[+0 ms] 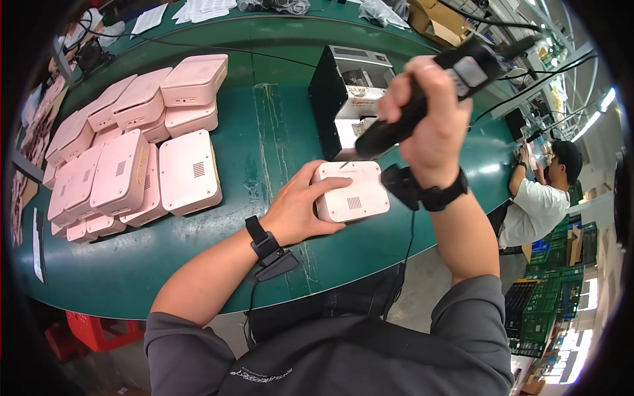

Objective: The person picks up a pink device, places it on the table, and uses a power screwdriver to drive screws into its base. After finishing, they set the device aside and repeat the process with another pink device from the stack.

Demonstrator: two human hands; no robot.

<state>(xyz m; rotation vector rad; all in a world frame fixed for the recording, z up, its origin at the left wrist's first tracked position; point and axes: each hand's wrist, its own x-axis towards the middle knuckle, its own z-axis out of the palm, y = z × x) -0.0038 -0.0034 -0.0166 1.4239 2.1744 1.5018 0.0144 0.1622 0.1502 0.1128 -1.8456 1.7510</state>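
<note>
A pale pink plastic box (366,187) with rounded corners, a slotted vent and corner holes lies flat on the green table in front of me. My left hand (298,208) grips it from the left, with fingers over the top face and the thumb along the near side. In my right hand (432,125) is a black electric screwdriver (401,123), held tilted with the fist closed round its body. Its thin bit points down at the box's far left corner, close to my left fingers. Whether the bit touches a screw is too small to tell.
Several similar pink boxes (191,173) are stacked on the table's left. Beyond my box stands a black and silver machine (330,99). Papers (205,9), a cardboard box (441,23) and cables lie at the back. A person (545,191) sits at the right; green crates (535,310) stand behind.
</note>
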